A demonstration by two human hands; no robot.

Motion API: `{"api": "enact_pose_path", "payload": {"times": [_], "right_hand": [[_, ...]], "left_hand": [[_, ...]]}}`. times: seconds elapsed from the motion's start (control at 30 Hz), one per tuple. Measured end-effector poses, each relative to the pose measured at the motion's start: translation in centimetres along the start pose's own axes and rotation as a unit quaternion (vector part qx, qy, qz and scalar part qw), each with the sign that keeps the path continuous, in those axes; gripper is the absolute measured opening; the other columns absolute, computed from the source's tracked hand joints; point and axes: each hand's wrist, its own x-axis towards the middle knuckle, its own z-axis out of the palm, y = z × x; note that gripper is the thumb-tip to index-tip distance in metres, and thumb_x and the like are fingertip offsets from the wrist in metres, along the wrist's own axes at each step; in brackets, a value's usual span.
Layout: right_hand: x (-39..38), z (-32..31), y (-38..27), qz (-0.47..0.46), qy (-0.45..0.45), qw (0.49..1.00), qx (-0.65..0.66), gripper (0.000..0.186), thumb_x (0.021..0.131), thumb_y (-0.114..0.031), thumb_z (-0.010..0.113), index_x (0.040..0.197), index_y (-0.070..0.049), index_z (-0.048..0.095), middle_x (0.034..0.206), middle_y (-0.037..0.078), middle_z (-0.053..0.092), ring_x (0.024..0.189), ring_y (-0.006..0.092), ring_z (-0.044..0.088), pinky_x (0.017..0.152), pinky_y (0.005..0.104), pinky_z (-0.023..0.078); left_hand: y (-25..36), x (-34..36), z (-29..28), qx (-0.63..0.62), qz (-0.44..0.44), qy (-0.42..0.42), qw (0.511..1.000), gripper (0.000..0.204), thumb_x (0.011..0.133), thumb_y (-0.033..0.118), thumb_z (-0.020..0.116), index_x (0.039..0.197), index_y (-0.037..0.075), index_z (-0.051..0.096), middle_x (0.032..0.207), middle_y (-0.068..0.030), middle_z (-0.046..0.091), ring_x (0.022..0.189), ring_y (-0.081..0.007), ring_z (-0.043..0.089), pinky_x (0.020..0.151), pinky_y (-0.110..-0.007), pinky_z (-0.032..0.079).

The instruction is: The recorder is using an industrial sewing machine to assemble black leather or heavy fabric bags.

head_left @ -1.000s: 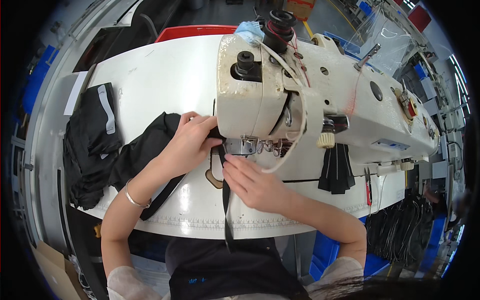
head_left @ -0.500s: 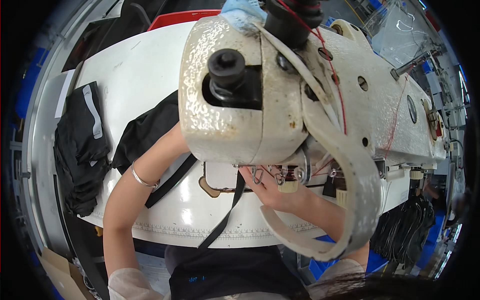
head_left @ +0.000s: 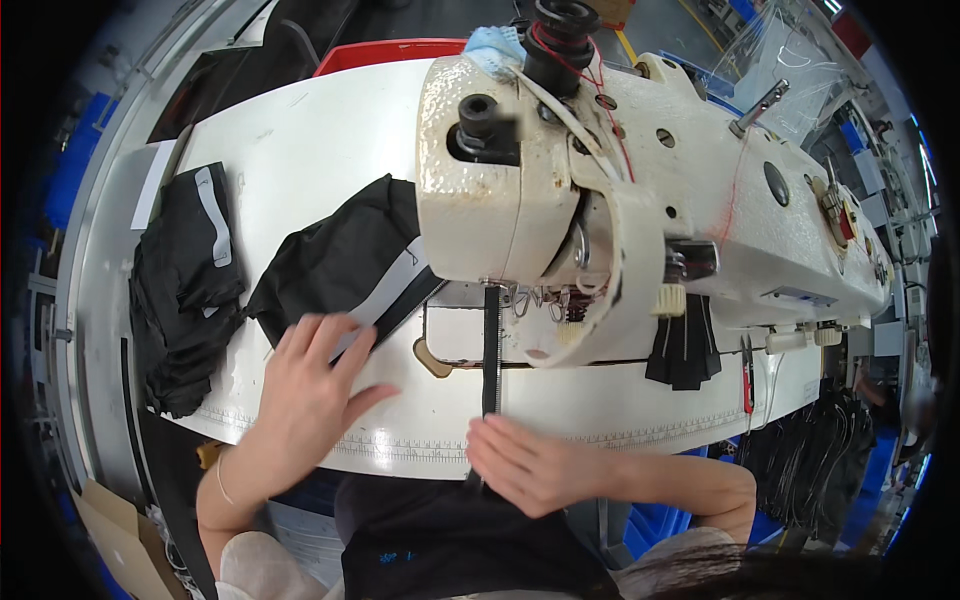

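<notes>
A black zipper tape (head_left: 490,360) runs straight from beneath the head of the white sewing machine (head_left: 470,215) toward the table's near edge. My right hand (head_left: 525,465) is closed on its near end, fingers bent together. To the left, black fabric (head_left: 340,240) with a pale grey strip (head_left: 385,285) lies bunched beside the machine and runs behind its head. My left hand (head_left: 315,385) is at the near edge of this fabric, thumb apart and fingers stretched out, gripping nothing. The machine head hides the needle area and where the zipper meets the fabric.
A pile of black fabric pieces (head_left: 185,290) lies at the table's left. Right of the needle area are black strips (head_left: 685,345) and red-handled snips (head_left: 747,380). A ruler scale (head_left: 400,445) follows the near edge. A red bin (head_left: 385,55) stands behind the table.
My left hand has come out from behind the machine head toward me. My right hand has moved from the needle area down to the zipper tape's near end, which now hangs straighter. The view has shifted.
</notes>
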Motion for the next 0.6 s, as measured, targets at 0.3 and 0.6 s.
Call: {"api": "enact_pose_path", "payload": {"times": [0.3, 0.6], "right_hand": [[4.2, 0.8, 0.0, -0.060, 0.245, 0.965, 0.068, 0.029, 0.079, -0.016, 0.060, 0.100, 0.004, 0.060, 0.103, 0.014, 0.060, 0.096, 0.0260, 0.059, 0.083, 0.0363, 0.051], [9.5, 5.2, 7.1, 0.394, 0.190, 0.876, 0.203, 0.026, 0.085, -0.004, 0.059, 0.108, 0.005, 0.053, 0.098, 0.022, 0.060, 0.087, 0.0397, 0.059, 0.073, 0.0440, 0.048]], "left_hand": [[-1.2, -0.8, -3.2, -0.158, -0.162, 0.236, 0.945, 0.019, 0.076, -0.013, 0.047, 0.092, -0.002, 0.049, 0.078, -0.0147, 0.049, 0.062, -0.0289, 0.049, 0.059, -0.035, 0.042], [1.0, 3.6, -8.7, -0.148, -0.051, 0.145, 0.977, 0.018, 0.073, -0.014, 0.042, 0.083, -0.004, 0.053, 0.079, -0.0129, 0.054, 0.064, -0.0218, 0.050, 0.058, -0.029, 0.039]]}}
